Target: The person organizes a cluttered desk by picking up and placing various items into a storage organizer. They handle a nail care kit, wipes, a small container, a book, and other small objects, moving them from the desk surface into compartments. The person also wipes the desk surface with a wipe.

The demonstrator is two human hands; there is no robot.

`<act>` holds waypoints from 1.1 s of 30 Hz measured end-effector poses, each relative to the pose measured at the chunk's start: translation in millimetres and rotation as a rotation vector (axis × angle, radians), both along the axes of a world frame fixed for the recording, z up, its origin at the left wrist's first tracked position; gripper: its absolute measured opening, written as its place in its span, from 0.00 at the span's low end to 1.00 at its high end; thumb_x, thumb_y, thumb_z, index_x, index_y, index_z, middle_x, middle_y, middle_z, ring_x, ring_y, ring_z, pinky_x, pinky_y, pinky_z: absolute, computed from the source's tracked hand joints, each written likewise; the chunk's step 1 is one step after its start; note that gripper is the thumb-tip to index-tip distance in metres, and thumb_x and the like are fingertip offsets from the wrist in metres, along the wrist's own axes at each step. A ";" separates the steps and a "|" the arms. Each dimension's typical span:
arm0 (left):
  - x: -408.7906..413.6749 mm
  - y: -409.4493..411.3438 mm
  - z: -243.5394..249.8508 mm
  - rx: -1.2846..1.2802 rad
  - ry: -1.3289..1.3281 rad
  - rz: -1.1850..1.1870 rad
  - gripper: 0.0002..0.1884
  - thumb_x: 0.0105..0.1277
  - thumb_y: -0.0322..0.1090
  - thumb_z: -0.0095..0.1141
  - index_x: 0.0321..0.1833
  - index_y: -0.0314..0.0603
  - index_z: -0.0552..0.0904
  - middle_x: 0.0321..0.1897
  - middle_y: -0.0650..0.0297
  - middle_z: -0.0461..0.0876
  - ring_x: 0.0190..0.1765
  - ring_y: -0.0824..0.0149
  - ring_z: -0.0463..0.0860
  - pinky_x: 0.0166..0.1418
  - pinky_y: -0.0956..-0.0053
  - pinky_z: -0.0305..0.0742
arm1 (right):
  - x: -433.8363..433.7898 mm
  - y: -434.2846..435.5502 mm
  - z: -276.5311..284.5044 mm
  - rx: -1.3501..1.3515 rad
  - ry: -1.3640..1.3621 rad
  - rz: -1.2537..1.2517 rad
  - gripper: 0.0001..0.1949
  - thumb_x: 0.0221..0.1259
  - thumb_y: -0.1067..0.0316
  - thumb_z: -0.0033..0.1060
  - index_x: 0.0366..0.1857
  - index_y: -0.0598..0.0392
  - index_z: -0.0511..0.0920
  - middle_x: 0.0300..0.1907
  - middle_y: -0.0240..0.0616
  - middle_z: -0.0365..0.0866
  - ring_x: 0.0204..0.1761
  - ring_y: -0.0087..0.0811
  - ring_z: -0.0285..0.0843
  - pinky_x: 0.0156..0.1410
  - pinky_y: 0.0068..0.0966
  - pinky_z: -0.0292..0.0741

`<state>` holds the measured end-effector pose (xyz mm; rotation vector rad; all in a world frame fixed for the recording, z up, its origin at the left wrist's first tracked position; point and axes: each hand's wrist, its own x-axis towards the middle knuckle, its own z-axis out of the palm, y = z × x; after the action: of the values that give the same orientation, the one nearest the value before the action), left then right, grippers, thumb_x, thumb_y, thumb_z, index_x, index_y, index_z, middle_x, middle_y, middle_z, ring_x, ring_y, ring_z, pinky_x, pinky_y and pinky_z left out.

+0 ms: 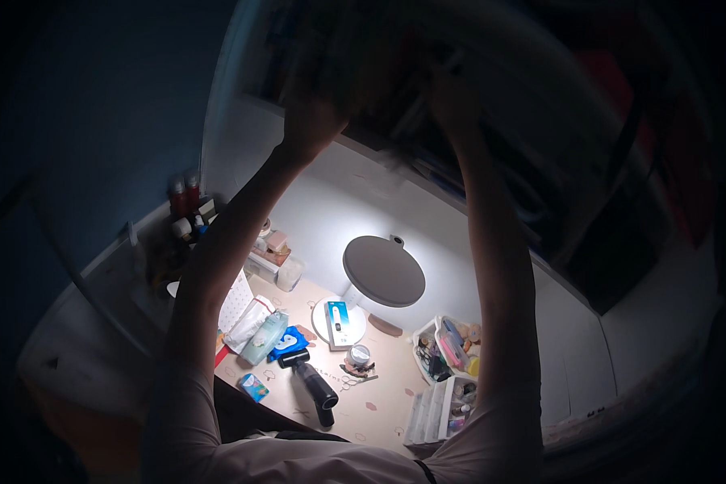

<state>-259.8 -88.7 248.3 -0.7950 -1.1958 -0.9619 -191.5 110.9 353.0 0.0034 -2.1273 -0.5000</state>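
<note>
Both my arms are raised over the desk towards a dark shelf (363,142). My left hand (317,121) is at the shelf's front edge, dim and blurred, its fingers lost in shadow. Further right, my right hand (454,100) is at the dark shelf contents, near a pale, narrow thing too blurred to name. Whether either hand holds something cannot be told. Below them a desk lamp (384,270) with a round grey head shines on the desk. A blue and white box (339,325) leans on the lamp's white base (319,323).
On the patterned desk top (381,423) lie a black handheld device (314,384), scissors (357,380), a round jar (358,355), a blue packet (288,342) and a pale green pack (265,339). White baskets (423,363) and a drawer box (426,417) stand at the right.
</note>
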 end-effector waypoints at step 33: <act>-17.3 63.5 33.3 -0.493 -0.111 0.145 0.08 0.62 0.35 0.54 0.31 0.41 0.83 0.26 0.57 0.82 0.31 0.61 0.82 0.38 0.64 0.77 | -10.2 -13.4 -21.7 -0.007 -0.188 -0.313 0.16 0.64 0.54 0.47 0.50 0.48 0.75 0.36 0.43 0.83 0.36 0.38 0.82 0.42 0.38 0.77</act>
<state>-277.1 -25.2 281.6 -1.0334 -1.5951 -0.6008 -201.7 97.5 331.3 -0.3019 -2.3269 -0.6980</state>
